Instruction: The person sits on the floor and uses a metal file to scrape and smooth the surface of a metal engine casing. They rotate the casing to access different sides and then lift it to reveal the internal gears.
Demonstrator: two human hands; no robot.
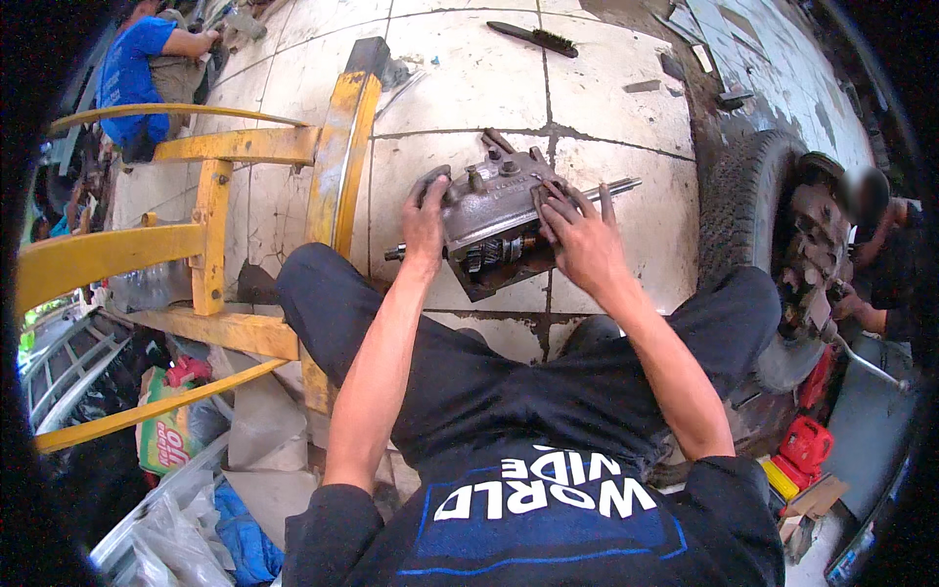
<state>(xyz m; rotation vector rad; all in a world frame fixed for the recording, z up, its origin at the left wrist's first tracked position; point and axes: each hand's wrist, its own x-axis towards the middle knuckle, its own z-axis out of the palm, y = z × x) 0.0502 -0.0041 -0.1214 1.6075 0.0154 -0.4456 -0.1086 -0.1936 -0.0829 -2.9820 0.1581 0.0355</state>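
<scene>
On the floor tiles between my legs sits a gearbox housing with its near side of the top uncovered. Metal gears show inside it. A grey cast gearbox cover with bolts and short studs on top lies over the far part, out of line with the opening. My left hand grips the cover's left end, fingers curled over the edge. At the other end, my right hand has its fingers bent over the cover's right edge. Thin metal shafts stick out past that hand. Both palms hide parts of the cover.
A yellow metal frame stands close on the left. A wire brush lies on the far tiles. To the right are a large tyre, a person's hands and red plastic cases. Another person in blue crouches far left.
</scene>
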